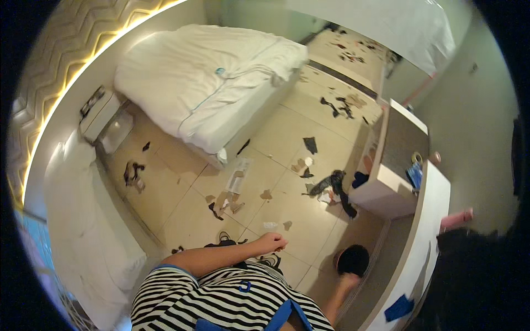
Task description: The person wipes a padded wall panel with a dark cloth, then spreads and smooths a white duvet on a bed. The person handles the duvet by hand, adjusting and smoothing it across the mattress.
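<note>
My left hand [272, 243] is held in front of my striped shirt, its fingers curled in and nothing visible in them. Below it lies the tiled floor [306, 244], with a small clear plastic scrap [270, 225] and a brown scrap [287, 225] just beyond. My right hand [350, 281] is low on the right, blurred, at the near edge of a round black object [352, 260] with a pinkish rim on its left side. Whether the fingers grip that object or only overlap it in view cannot be told.
Black and brown scraps [339, 190] litter the floor, with a clear plastic strip [239, 176] among them. A bed [215, 78] with white bedding stands ahead, a second white bed [87, 223] at left. A white cabinet [389, 194] on the right carries a tape roll [416, 157].
</note>
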Tool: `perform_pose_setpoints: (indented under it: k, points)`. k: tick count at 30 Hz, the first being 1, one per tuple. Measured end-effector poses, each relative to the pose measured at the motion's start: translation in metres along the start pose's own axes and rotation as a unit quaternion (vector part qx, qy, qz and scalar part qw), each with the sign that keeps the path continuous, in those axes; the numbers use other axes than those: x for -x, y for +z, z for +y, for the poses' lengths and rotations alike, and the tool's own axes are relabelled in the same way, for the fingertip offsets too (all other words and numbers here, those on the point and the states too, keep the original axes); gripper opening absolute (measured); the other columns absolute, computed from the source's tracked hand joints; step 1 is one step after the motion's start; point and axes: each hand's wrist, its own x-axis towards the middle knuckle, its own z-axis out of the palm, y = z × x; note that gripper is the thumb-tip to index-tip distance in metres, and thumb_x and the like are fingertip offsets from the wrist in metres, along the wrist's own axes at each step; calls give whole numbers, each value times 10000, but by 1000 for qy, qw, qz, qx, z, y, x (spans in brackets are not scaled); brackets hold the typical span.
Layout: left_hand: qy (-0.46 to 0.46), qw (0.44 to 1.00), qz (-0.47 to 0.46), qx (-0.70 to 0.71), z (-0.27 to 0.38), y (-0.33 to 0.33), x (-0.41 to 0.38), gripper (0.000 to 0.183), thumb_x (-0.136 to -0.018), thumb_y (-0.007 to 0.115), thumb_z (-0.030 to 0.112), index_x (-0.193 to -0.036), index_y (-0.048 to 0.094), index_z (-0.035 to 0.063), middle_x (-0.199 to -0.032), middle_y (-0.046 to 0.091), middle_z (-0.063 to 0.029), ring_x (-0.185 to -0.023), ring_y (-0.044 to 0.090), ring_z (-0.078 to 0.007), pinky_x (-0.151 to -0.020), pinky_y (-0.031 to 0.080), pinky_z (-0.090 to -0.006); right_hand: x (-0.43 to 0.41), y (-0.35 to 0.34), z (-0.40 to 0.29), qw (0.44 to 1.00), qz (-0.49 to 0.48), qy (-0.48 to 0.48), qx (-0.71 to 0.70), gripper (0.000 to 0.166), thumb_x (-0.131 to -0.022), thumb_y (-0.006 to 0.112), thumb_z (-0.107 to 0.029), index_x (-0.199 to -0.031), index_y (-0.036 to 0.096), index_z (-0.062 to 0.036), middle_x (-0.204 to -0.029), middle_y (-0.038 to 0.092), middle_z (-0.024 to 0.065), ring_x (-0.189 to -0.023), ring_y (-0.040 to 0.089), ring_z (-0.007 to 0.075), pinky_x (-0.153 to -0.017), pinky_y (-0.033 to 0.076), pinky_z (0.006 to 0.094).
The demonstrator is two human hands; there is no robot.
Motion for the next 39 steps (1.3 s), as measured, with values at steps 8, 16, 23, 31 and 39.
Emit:
perform_pose_setpoints:
  k: [8,16,23,31,39]
  points:
    - [60,996,55,26,12,-96,38,180,-735,553,205,-736,555,26,-645,524,-11,-596,459,-73,-547,387,-216,204,197,-212,682,-668,-296,-30,252,-742,500,-130,-971,506,-26,-864,570,98,-780,542,159,-676,427,264]
    - [70,971,228,4,-70,-265,75,202,-752,518,209,-753,563,12,-636,545,-36,-586,493,-94,-541,401,-238,232,305,-233,688,-596,-326,255,252,-725,523,-166,-915,541,-1,-737,586,117,-637,571,164,-566,457,276]
    - [43,896,414,157,-67,-377,145,214,-763,491,200,-791,547,-5,-650,545,-48,-599,506,-111,-582,418,-240,323,438,-318,658,-594,-424,184,235,-709,523,-211,-852,570,-31,-764,587,126,-695,566,237,-646,442,306]
    - [34,889,402,215,-100,-447,130,224,-762,502,200,-824,537,-12,-708,552,-68,-640,519,-113,-595,418,-233,376,668,-393,851,-428,-290,88,648,-640,632,-389,-1066,399,39,-1081,446,183,-975,440,285,-797,363,341]
    - [-88,852,427,289,-99,-571,124,200,-778,502,198,-823,525,4,-739,539,-56,-631,512,-113,-590,433,-230,465,733,-505,944,-236,227,-44,624,-567,702,-177,-1053,380,42,-977,465,185,-940,444,321,-801,390,358]
